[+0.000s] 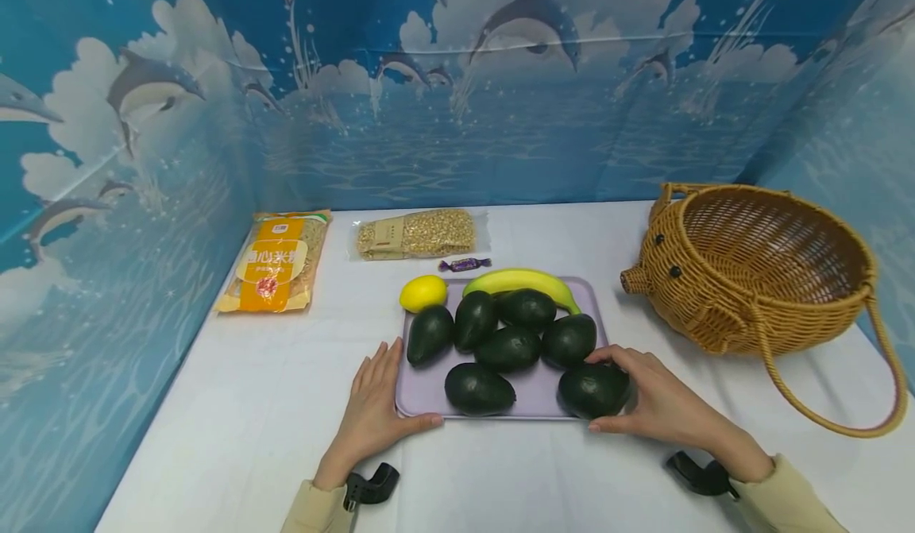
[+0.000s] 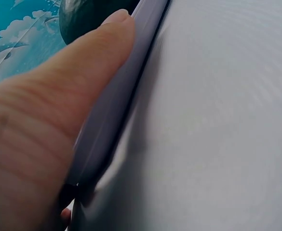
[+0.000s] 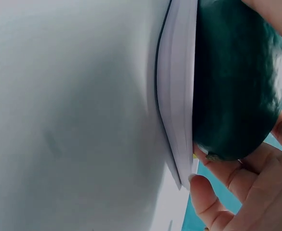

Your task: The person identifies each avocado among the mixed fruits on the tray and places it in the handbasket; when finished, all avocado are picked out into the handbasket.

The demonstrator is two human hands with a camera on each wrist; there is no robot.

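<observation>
A pale purple tray (image 1: 538,398) lies on the white table, with several dark green avocados on it. My left hand (image 1: 379,406) rests at its front left corner, fingers straight along the left side and thumb by the front rim. In the left wrist view that thumb (image 2: 112,43) lies along the tray's edge. At the front right corner my right hand (image 1: 661,402) holds one avocado (image 1: 592,392), thumb in front and fingers around the far side. The right wrist view shows this avocado (image 3: 237,86) just above the tray's rim (image 3: 178,86).
A banana (image 1: 525,281) and a lemon (image 1: 423,293) lie at the tray's back. Behind are a wrapped candy (image 1: 465,264) and a bag of grains (image 1: 429,235). An orange-labelled bag (image 1: 275,263) lies left; a wicker pig basket (image 1: 750,279) stands right, handle hanging forward.
</observation>
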